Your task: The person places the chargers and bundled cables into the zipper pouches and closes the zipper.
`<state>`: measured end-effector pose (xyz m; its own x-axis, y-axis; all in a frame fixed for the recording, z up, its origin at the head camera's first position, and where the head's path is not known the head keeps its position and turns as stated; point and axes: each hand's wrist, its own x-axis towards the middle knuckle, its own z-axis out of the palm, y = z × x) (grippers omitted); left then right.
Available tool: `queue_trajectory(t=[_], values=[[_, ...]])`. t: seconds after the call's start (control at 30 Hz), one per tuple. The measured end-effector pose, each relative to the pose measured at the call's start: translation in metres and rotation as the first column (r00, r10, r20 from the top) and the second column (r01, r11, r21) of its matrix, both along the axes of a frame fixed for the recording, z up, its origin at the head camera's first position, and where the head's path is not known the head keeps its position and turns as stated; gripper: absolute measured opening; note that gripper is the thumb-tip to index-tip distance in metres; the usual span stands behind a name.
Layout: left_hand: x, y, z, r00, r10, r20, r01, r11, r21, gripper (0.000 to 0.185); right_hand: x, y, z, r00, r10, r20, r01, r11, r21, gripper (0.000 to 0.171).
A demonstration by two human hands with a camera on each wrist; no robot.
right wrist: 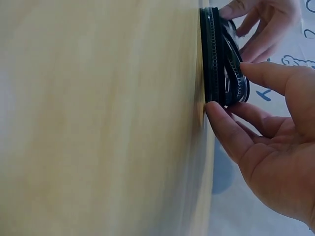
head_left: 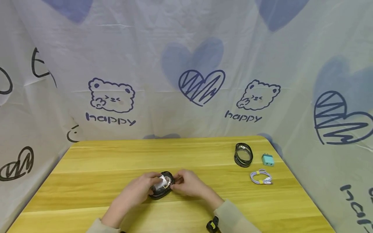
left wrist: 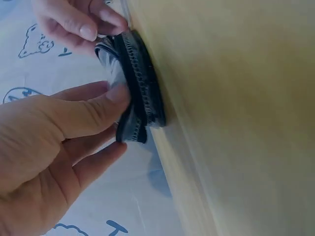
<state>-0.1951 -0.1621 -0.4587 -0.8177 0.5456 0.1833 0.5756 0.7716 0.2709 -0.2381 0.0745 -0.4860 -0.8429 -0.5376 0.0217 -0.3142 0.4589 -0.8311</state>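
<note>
While one black zippered case [head_left: 161, 185] is being pinched on the table [head_left: 116, 161] between left hand [head_left: 140, 187] and right hand [head_left: 189, 183], "happy" is being read twice on the backdrop [head_left: 186, 48] beyond; one charger [head_left: 267, 160] and one cable [head_left: 260, 177] are lying well right. From the left wrist, the case [left wrist: 135, 83] is being pressed by the thumb. From the right wrist, the case's [right wrist: 221, 64] edge is being pinched by curled fingers [right wrist: 226, 130].

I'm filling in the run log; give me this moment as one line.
left hand: holds black zip case | right hand: pinches its edge | case: on wooden table, partly open | far right: second case, plug, coiled cable

My hands cover most of the small round black zippered pouch [head_left: 161, 187]; I can't identify the white contents inside it.
</note>
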Motion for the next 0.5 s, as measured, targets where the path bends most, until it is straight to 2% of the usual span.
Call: queue_trajectory(t=[0.17, 0.3, 0.43, 0.5], values=[[-0.003, 0.0, 0.002, 0.999, -0.011, 0.04, 0.01, 1.0, 0.028, 0.048, 0.004, 0.0, 0.004, 1.0, 0.013, -0.005, -0.013, 1.0, 0.014, 0.034], [-0.004, -0.001, 0.003, 0.998, -0.028, 0.054, 0.026, 0.999, 0.048, 0.047, 0.0, 0.003, 0.005, 0.999, 0.03, 0.014, -0.03, 0.999, 0.027, 0.03], [-0.005, -0.003, 0.002, 0.997, -0.049, 0.063, 0.045, 0.997, 0.063, 0.046, -0.01, 0.008, 0.005, 0.997, 0.038, 0.065, -0.039, 0.999, 0.019, 0.025], [-0.005, -0.004, 0.001, 0.996, -0.052, 0.071, 0.047, 0.996, 0.072, 0.046, -0.016, 0.009, 0.005, 0.993, 0.04, 0.113, -0.038, 0.999, -0.019, 0.024]])
